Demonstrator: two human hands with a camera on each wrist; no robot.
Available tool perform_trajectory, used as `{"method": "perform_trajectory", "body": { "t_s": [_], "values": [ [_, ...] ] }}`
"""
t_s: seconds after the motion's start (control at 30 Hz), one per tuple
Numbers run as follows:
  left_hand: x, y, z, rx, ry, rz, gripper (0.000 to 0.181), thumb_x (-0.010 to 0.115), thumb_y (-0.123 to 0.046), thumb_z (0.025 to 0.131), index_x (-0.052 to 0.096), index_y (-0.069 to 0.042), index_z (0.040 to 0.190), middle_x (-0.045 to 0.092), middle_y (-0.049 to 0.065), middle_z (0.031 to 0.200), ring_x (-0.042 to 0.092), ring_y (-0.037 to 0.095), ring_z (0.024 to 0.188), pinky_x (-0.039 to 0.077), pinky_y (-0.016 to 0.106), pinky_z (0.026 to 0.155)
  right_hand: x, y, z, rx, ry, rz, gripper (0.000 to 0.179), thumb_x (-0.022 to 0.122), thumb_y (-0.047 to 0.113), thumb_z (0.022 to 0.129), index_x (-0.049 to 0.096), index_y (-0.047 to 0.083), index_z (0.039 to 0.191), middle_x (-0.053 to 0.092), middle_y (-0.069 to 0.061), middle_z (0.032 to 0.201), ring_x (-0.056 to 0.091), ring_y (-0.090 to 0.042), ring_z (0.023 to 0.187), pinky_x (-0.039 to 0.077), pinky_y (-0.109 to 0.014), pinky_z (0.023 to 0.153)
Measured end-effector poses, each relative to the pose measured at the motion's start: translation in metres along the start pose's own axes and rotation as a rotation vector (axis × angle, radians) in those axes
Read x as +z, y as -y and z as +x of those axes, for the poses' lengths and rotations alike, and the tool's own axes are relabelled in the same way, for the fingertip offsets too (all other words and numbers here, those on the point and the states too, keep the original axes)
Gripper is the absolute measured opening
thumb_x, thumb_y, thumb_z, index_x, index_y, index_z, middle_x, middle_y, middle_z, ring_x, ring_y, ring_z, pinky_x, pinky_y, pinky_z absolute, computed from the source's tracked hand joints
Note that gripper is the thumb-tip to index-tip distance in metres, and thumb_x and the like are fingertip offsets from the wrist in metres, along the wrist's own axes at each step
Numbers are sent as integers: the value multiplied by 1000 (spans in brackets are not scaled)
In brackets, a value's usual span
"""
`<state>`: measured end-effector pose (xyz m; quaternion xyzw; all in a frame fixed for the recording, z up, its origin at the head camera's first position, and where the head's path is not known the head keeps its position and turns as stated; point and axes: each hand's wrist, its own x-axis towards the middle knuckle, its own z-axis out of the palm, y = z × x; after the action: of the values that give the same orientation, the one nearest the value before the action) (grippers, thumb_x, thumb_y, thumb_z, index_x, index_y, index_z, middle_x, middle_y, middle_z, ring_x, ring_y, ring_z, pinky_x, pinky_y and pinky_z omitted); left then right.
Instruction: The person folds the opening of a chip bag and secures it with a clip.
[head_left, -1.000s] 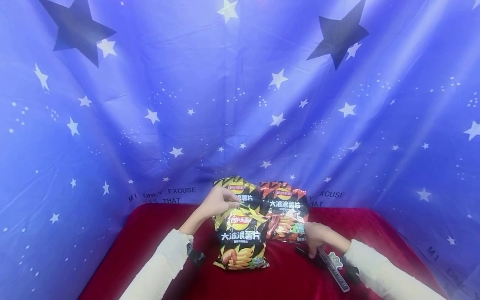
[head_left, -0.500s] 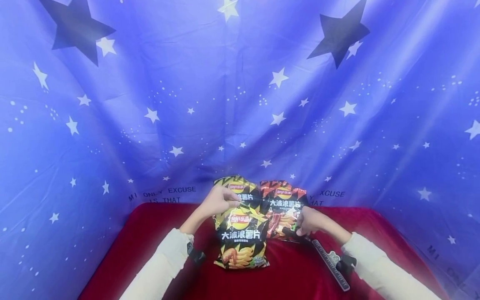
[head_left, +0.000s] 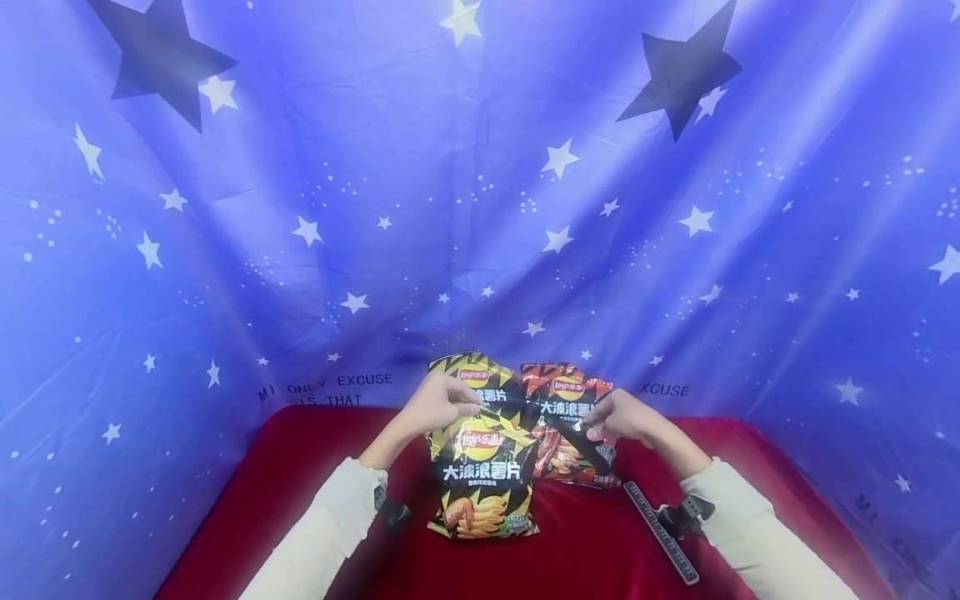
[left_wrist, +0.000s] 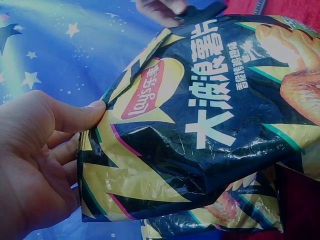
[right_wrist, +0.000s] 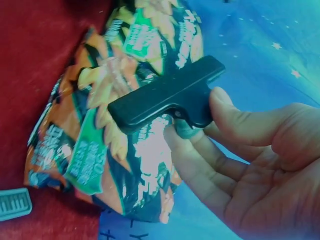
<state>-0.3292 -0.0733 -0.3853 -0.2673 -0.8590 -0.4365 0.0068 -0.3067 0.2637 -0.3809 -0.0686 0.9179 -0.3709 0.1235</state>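
Observation:
My left hand pinches the top edge of a black-and-yellow bag of chips, which stands upright on the red cloth. In the left wrist view the thumb lies on the front of this bag, near its folded top corner. My right hand holds a black bag clip between thumb and fingers by its handle. Its long jaw side points away from the palm. In the head view the clip overlaps a red-and-black bag of chips standing behind it.
Another black-and-yellow bag of chips stands behind the held one, partly covered. A long grey ridged clip lies on the red cloth at right, below my right wrist. A blue star-print curtain hangs behind.
My right hand has picked the black bag clip up off the cloth and moved up and leftward with it, toward the held bag. The left hand keeps its pinch in place.

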Motion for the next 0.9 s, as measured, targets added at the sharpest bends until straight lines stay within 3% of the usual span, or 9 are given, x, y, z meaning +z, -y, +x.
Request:
{"method": "perform_trajectory", "body": {
  "t_s": [0.1, 0.23, 0.43, 0.57, 0.77, 0.9],
  "values": [
    [0, -1, -1, -2, -5, -1, 12, 77, -3, 85, 79, -5, 97, 79, 11, 94, 72, 18, 83, 61, 33, 80, -3, 2, 2, -12, -4, 90, 36, 75, -3, 84, 66, -14, 117, 72, -29, 110, 71, -25, 78, 63, -42, 74],
    [0, -1, -1, -3, -10, 7, 12, 77, -4, 85, 80, -5, 97, 79, 10, 94, 72, 18, 84, 61, 34, 80, -6, 5, 4, -27, -7, 178, 38, 73, 2, 88, 64, -14, 120, 72, -28, 112, 73, -29, 89, 61, -49, 87],
    [0, -1, -1, -8, -11, 11, 11, 78, -4, 85, 80, -6, 96, 79, 9, 93, 72, 18, 84, 61, 35, 81, -9, 8, 10, -43, -20, 274, 40, 69, 5, 93, 60, -14, 127, 64, -32, 128, 73, -26, 98, 56, -50, 99],
    [1, -1, -1, -8, -7, 0, 10, 78, -4, 85, 80, -6, 95, 79, 9, 92, 72, 17, 83, 61, 34, 80, -10, 12, 12, -50, -43, 303, 39, 66, 3, 95, 58, -15, 129, 58, -35, 135, 74, -25, 95, 53, -54, 103],
    [2, 0, -1, 1, -1, 1, 12, 77, -4, 86, 79, -4, 97, 79, 11, 93, 73, 18, 83, 61, 33, 79, -9, 18, 13, -54, -72, 304, 37, 66, 0, 93, 59, -15, 126, 53, -37, 140, 73, -23, 94, 57, -50, 98],
    [2, 0, 0, 3, -4, 1, 12, 77, -4, 85, 79, -4, 97, 79, 11, 93, 73, 19, 83, 61, 34, 79, -9, 23, 13, -64, -92, 285, 34, 69, 0, 91, 64, -11, 122, 50, -35, 144, 73, -31, 98, 55, -53, 100]
  ]
}}
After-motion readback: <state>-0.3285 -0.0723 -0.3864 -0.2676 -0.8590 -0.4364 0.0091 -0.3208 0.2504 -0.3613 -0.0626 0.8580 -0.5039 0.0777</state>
